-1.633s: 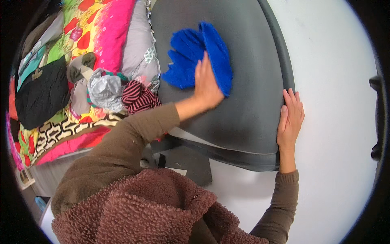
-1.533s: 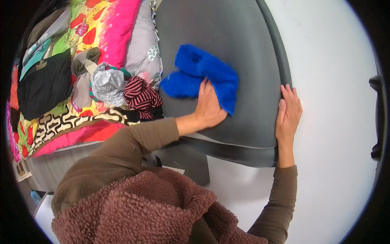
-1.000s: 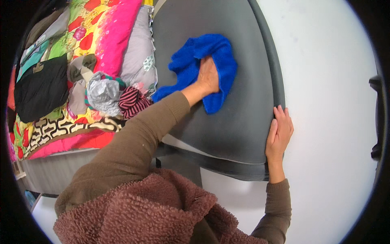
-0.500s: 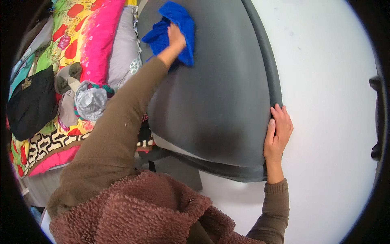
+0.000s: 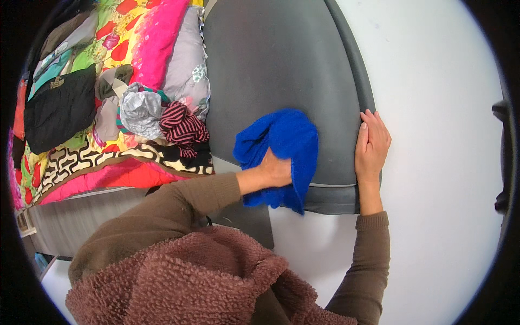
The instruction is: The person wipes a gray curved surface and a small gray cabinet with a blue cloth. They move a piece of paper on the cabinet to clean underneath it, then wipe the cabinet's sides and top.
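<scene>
My left hand (image 5: 277, 168) is pressed into a blue cloth (image 5: 295, 132), its fingers covered by the folds. The cloth lies against the near end of a large dark grey padded panel (image 5: 281, 65) with a rounded rim and a light piping line near its lower edge. At the panel's right rim rests my right hand (image 5: 372, 146), with its fingers stretched out along the edge and nothing held in it.
Left of the panel is a bed with a bright floral quilt (image 5: 103, 40), a grey pillow (image 5: 187, 59) and several clothes, among them a black garment (image 5: 59, 111) and a striped red-and-black cloth (image 5: 183, 127). A white wall (image 5: 433, 162) stands on the right.
My left hand and the blue cloth have come from the panel's far left part to its near end. The right hand still rests on the rim. The view has shifted slightly.
</scene>
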{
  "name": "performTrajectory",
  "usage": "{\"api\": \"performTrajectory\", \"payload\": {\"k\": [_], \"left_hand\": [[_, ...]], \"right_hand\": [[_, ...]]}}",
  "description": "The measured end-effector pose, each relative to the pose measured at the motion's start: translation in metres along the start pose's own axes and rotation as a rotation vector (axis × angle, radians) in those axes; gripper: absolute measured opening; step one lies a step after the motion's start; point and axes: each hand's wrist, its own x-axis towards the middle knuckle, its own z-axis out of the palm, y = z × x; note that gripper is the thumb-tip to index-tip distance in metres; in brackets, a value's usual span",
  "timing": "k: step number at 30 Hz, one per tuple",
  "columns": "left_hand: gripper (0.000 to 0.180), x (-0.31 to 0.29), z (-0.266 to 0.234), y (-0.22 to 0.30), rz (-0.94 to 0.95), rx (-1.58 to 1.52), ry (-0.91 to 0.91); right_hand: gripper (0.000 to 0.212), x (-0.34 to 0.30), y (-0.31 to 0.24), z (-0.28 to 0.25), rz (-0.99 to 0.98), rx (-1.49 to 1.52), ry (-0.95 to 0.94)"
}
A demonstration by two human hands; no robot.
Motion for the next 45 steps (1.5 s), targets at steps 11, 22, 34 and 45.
{"api": "performTrajectory", "payload": {"k": [11, 22, 34, 45], "left_hand": [[0.060, 0.175, -0.030, -0.175, 0.052, 0.314, 0.449], [0.059, 0.317, -0.116, -0.382, -0.595, 0.198, 0.508], [0.075, -0.032, 0.054, -0.144, -0.543, -0.685, 0.352], [0.080, 0.000, 0.014, -0.172, -0.269, 0.132, 0.212]], "right_hand": [[0.022, 0.007, -0.005, -0.003, -0.067, 0.178, -0.045], [0.021, 0.017, -0.004, -0.001, 0.035, 0.256, -0.161], [0.023, 0.011, -0.007, 0.002, 0.015, 0.319, -0.055], [0.027, 0.000, 0.000, 0.005, 0.046, 0.252, -0.077]]}}
